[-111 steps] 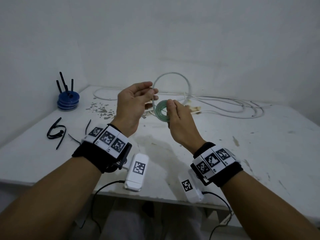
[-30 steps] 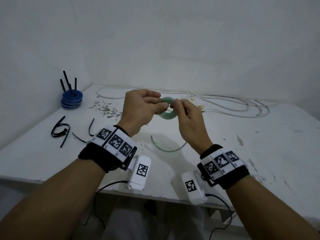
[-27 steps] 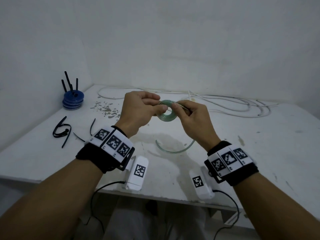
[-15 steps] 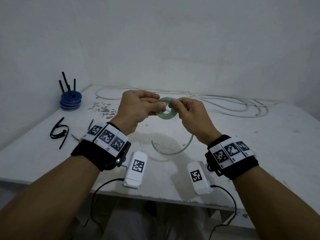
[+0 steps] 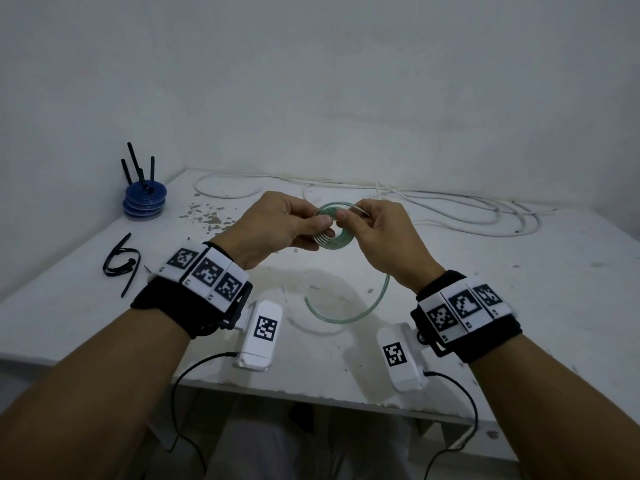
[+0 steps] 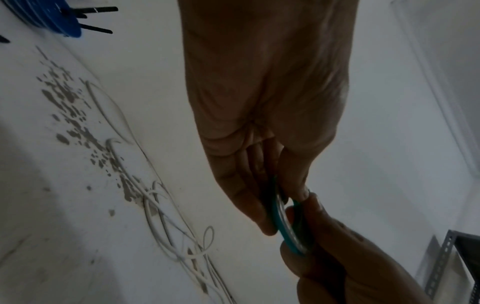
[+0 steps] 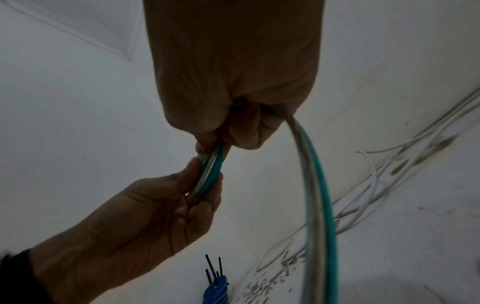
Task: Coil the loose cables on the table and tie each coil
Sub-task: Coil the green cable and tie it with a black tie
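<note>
A small flat coil of green translucent cable [image 5: 337, 237] [image 6: 287, 230] [image 7: 207, 174] hangs in the air above the table between both hands. My left hand [image 5: 277, 225] [image 6: 262, 185] pinches its left side between thumb and fingers. My right hand [image 5: 374, 230] [image 7: 233, 123] pinches its right side. The loose tail of the cable [image 5: 349, 313] [image 7: 317, 195] runs out of the right hand and curves down in an arc over the table.
Loose white cables [image 5: 450, 209] lie tangled along the back of the white table [image 5: 519, 289]. Black cable ties [image 5: 119, 263] lie at the left. A blue stack of discs with black ties standing in it [image 5: 145, 199] is in the left corner.
A large loop from 3.7 s ago has been wound onto the coil. Over the last second both hands stay pinched on the coil and the hanging tail has shifted slightly.
</note>
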### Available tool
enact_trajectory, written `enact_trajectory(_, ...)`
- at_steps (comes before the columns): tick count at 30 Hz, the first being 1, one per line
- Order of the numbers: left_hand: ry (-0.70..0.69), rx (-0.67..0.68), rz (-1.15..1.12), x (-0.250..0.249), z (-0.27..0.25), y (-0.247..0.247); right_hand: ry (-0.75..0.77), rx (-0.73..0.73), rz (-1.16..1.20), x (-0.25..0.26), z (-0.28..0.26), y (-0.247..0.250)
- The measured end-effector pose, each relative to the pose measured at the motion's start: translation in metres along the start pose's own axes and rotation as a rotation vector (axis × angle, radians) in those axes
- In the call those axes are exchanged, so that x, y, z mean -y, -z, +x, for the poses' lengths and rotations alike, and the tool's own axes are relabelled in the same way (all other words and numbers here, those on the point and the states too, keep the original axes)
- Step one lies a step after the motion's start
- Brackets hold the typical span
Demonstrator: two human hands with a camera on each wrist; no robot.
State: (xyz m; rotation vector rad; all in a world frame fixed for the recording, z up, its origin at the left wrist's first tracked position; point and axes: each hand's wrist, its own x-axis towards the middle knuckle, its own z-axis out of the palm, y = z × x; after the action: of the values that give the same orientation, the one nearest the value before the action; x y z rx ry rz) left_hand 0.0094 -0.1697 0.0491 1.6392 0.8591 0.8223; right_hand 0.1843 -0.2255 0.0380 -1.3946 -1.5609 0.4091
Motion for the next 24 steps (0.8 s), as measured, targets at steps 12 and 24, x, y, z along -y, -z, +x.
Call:
enact_trajectory(12, -0.187, -0.188, 0.002, 0.007, 0.004, -0.002, 0.075, -0.049, -0.028, -0.001, 0.007, -0.004)
enact_trajectory(24, -0.136, -0.274, 0.172, 0.01, 0.009, -0.01, 0.189, -0.052, -0.185, -0.013, -0.005, -0.008)
